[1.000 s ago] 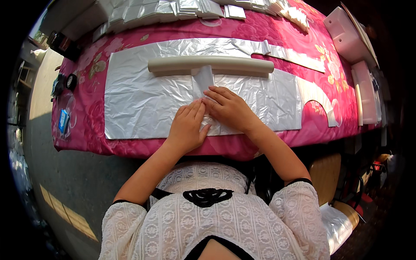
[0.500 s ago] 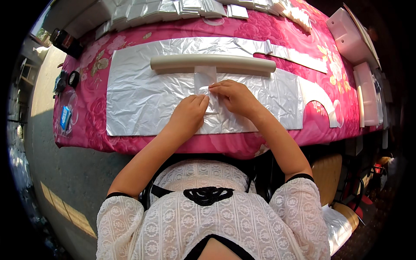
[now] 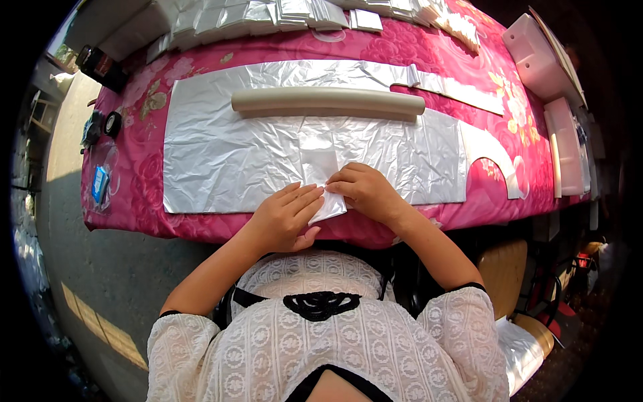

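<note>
A crinkled white plastic bag sheet (image 3: 221, 157) with two long handle strips at its right lies flat before me. On its middle a narrow folded plastic strip (image 3: 319, 161) runs toward me, and its near end hangs past the sheet's front edge. My left hand (image 3: 288, 213) lies with straight fingers on that near end, thumb apart. My right hand (image 3: 367, 192) pinches the strip's right side, its fingertips beside the left ones. Beyond both hands a beige roll (image 3: 328, 102) rests across the sheet, touching neither hand.
Stacks of folded white bags (image 3: 268, 17) line the far edge of the pink flowered tablecloth (image 3: 144, 177). At the left are a black jar (image 3: 102, 68), a tape roll (image 3: 112, 123) and a small blue packet (image 3: 100, 184). White bins (image 3: 542, 57) stand at the right.
Both hands have moved toward me along the plastic strip, whose near end now reaches past the sheet's edge. My left fingers have straightened out. The beige roll has barely shifted.
</note>
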The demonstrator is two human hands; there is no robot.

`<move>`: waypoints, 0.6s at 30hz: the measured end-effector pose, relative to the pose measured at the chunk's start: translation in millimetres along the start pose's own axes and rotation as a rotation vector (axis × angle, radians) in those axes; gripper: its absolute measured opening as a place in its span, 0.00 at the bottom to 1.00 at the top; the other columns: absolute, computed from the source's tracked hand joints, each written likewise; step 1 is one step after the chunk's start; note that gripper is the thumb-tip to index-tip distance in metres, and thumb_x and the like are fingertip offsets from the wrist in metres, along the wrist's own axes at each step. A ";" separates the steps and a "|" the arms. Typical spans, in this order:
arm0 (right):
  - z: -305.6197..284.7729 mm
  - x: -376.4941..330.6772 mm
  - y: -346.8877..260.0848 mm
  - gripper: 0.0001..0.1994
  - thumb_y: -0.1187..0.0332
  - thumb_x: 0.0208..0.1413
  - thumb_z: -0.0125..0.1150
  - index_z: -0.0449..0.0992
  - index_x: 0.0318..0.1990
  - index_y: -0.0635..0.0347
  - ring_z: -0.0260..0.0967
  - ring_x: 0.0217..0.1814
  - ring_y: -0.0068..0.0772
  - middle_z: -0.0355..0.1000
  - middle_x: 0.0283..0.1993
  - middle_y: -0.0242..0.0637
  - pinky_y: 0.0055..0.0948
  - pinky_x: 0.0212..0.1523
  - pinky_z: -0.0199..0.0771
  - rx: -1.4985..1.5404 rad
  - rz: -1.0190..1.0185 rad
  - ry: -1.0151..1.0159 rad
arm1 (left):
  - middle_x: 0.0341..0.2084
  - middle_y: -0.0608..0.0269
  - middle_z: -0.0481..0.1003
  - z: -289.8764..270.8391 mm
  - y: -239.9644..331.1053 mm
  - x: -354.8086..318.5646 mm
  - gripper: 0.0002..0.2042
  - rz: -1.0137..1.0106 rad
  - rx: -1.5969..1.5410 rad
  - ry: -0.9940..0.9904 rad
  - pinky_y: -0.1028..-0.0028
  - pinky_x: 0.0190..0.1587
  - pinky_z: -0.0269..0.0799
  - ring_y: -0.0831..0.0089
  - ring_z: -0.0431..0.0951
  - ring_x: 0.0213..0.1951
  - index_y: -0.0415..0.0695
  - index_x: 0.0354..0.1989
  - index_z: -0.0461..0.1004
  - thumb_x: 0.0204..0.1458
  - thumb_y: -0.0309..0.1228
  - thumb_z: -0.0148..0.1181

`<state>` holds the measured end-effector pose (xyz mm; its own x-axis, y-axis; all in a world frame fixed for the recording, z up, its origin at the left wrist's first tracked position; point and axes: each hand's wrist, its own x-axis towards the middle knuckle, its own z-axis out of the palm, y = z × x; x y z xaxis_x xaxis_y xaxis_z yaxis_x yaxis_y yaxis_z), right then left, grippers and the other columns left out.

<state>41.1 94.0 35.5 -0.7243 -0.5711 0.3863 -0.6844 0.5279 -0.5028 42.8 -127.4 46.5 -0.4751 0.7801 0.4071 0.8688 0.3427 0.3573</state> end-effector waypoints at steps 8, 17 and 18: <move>-1.8 -6.5 -11.9 0.10 0.76 0.41 0.59 0.77 0.34 0.57 0.68 0.34 0.35 0.73 0.31 0.33 0.30 0.36 0.70 0.121 0.230 0.072 | 0.40 0.51 0.73 2.3 -2.8 -5.8 0.27 -0.162 -0.123 -0.008 0.67 0.46 0.67 0.61 0.74 0.43 0.36 0.48 0.67 0.38 0.33 0.64; -9.7 31.7 -1.7 0.14 0.60 0.50 0.56 0.78 0.27 0.64 0.72 0.21 0.32 0.72 0.17 0.40 0.27 0.28 0.70 0.285 0.898 -0.107 | 0.20 0.53 0.76 6.9 -14.6 22.4 0.29 -0.874 -0.462 0.162 0.72 0.30 0.72 0.64 0.78 0.25 0.27 0.55 0.58 0.45 0.29 0.60; -14.1 38.2 -0.3 0.14 0.60 0.50 0.56 0.78 0.27 0.64 0.72 0.21 0.32 0.72 0.17 0.39 0.27 0.28 0.70 0.300 0.934 -0.163 | 0.20 0.54 0.76 5.9 -17.9 24.5 0.31 -0.893 -0.451 0.149 0.73 0.30 0.72 0.65 0.78 0.25 0.27 0.55 0.57 0.45 0.30 0.61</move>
<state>12.4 80.9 61.3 -0.9263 -0.0983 -0.3639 0.2204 0.6420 -0.7344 16.5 -111.3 45.0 -0.9650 0.2514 -0.0747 0.0680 0.5150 0.8545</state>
